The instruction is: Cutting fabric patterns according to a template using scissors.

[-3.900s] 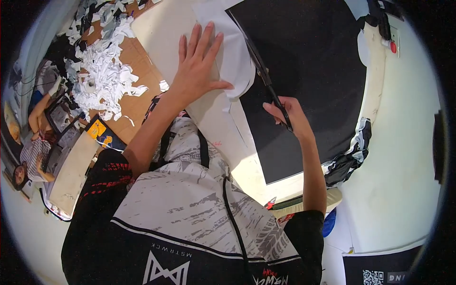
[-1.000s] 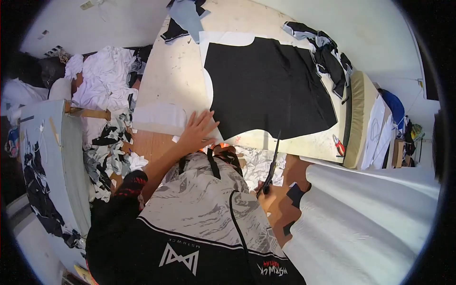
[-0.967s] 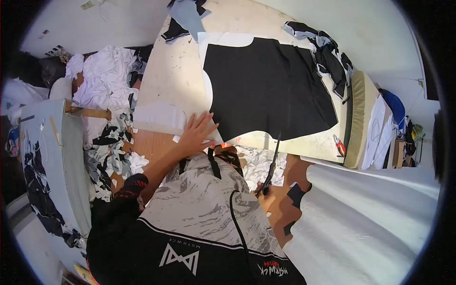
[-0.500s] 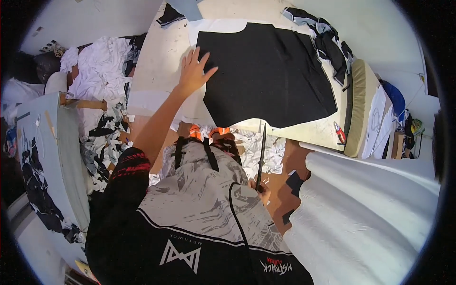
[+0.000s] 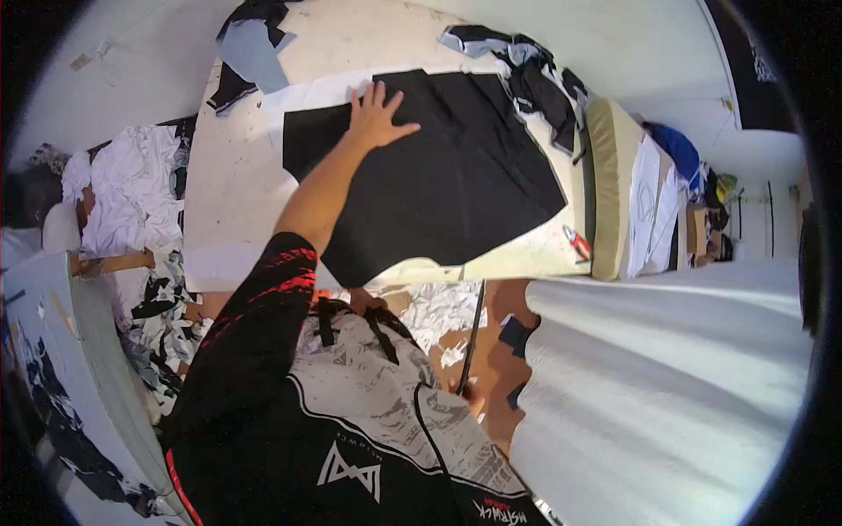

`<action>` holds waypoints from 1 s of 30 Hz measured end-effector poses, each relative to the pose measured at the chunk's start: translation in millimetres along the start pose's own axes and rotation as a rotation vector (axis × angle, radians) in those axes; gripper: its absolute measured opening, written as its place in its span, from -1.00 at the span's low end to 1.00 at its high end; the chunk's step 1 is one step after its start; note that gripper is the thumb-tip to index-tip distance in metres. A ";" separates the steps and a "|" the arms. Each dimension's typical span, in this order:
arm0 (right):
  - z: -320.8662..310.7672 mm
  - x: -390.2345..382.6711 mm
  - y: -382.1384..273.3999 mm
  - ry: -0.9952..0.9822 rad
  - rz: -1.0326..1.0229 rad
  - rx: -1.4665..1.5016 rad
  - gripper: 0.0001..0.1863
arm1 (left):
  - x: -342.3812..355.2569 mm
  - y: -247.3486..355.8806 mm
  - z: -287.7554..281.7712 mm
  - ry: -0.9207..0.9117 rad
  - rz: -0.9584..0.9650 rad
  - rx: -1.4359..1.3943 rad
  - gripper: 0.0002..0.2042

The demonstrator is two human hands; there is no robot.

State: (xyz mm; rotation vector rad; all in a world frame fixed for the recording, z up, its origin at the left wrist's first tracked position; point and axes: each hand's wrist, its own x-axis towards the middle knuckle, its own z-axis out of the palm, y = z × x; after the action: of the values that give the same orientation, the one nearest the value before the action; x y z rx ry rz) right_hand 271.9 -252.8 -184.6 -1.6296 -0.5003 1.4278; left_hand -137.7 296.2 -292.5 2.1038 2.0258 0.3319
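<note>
A large piece of black fabric (image 5: 438, 175) lies spread over the pale cutting table (image 5: 232, 197), with a few creases toward its right side. My left hand (image 5: 377, 123) is open on it near the far edge, palm down and fingers spread. Low at my right side, my right hand (image 5: 471, 394) is closed on the handle end of long dark shears (image 5: 474, 337). They point up toward the table's near edge, below the fabric. My clothing and shadow partly hide that hand. White material (image 5: 329, 92) shows along the fabric's far left edge.
Small red-handled snips (image 5: 577, 244) lie at the table's right end, beside a beige roll (image 5: 607, 184). Dark and grey scraps (image 5: 539, 83) lie farther back. A white curtain (image 5: 658, 386) hangs at right; white cloth (image 5: 132, 188) and offcuts are heaped at left.
My left hand has moved right and farther in, from the black fabric's left edge onto its surface. The view has shifted and turned. My right hand still holds the shears low.
</note>
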 end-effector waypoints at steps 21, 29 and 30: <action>39.1 205.7 -124.5 -0.225 -0.101 -0.303 -0.78 | 138.6 80.2 69.2 -0.126 0.195 -0.052 0.15; 34.1 93.4 -46.4 -0.188 0.135 -0.279 -0.76 | -7.0 21.6 -31.1 0.530 0.228 -0.332 -0.30; 39.7 84.4 -37.9 -0.195 0.153 -0.273 -0.76 | -51.3 2.6 -37.8 0.542 0.176 -0.249 -0.30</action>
State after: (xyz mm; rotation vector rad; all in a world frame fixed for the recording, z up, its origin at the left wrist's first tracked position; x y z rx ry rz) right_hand 265.6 -153.6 -200.3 -1.7818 -0.7211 1.7031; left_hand -148.2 244.5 -256.8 2.1958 1.9095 1.2319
